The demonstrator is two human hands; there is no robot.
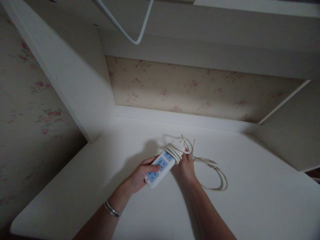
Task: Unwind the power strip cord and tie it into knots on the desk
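A white power strip [162, 168] with blue socket panels is held tilted above the white desk, its far end up and to the right. My left hand [141, 175] is closed around its near end, with the thumb lying across the sockets. The strip's white power cord [174, 152] is wound several times about the far end. My right hand [186, 168] is closed on the cord beside that end; its fingertips are partly hidden. From there a loose loop of cord [221, 176] trails onto the desk at the right.
The white desk [250, 206] has a low back ledge [187, 120], with floral wallpaper [162, 86] behind it. Side panels [82, 80] stand left and right. Overhead is a shelf [212, 43], and a white cable [137, 41] hangs down in front of it.
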